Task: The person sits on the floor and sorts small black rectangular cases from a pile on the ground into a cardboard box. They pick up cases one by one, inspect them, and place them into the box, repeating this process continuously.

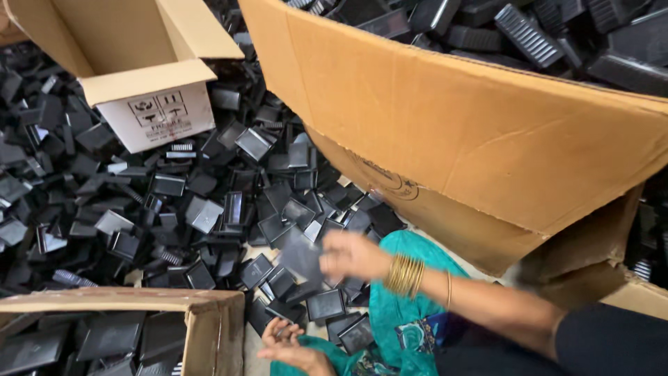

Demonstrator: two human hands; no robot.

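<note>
While my right hand (351, 254) pinches a flat black part (303, 256) over the pile (209, 202), blurred, my left hand (282, 341) lies open, palm up, empty by my knee.

The scene is lit evenly by soft, diffuse light, apparently from above. Dull grey sheen is seen on the flat faces of the black plastic parts (209, 209). The right hand (351, 254) is smeared by motion blur, and the part held in it is rendered indistinct. Deep shadow is found between the piled pieces.
</note>
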